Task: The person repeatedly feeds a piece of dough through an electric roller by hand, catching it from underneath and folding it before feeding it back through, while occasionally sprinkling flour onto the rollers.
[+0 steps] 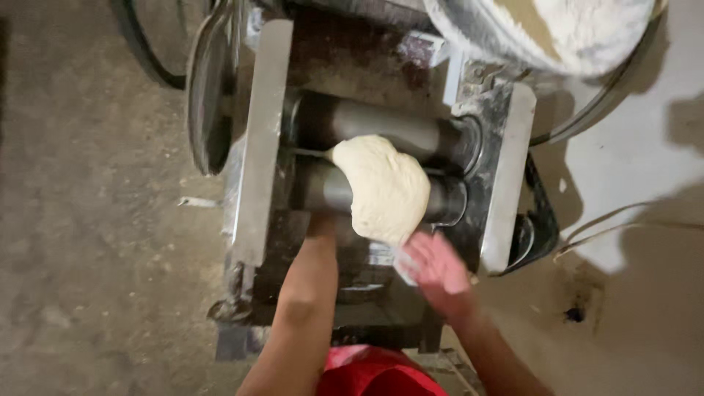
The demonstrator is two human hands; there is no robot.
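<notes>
A slab of dough (385, 187) draped over the two rollers (381, 165) of the machine. My right hand (434, 265) lay open just below the dough's lower edge, gripping nothing. My left hand (320, 224) reached under the dough beside the lower roller; its fingers were hidden, so I couldn't tell their spread.

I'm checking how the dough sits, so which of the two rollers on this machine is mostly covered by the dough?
The nearer roller, closest to the person: the dough drapes over its middle and right part. The farther roller stays mostly bare, with dough only at its lower edge.
</notes>
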